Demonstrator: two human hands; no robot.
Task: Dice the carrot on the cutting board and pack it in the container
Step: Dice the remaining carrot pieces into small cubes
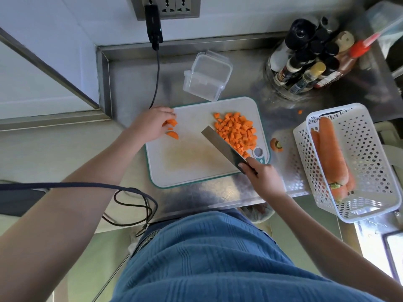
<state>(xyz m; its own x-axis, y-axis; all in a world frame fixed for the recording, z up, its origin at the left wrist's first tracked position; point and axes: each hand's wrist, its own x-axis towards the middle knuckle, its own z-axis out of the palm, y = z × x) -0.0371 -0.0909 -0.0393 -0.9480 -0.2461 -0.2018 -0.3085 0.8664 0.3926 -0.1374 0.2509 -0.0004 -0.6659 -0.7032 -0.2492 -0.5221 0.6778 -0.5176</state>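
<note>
Pinching last carrot pieces (171, 123) w/ L grip (152, 124) at cutting board (189, 162) far-left corner, to steady for cuts. R grip (260, 175) wrapped on knife (222, 144), blade corralling diced carrot (236, 131) far-right. Container (207, 76) open, empty, just beyond board on desk (135, 83).

My one camera sits on my head, looking steeply down and forward, close over the board (196, 153) and counter (139, 79); its wide lens probably bends the edges.
</note>
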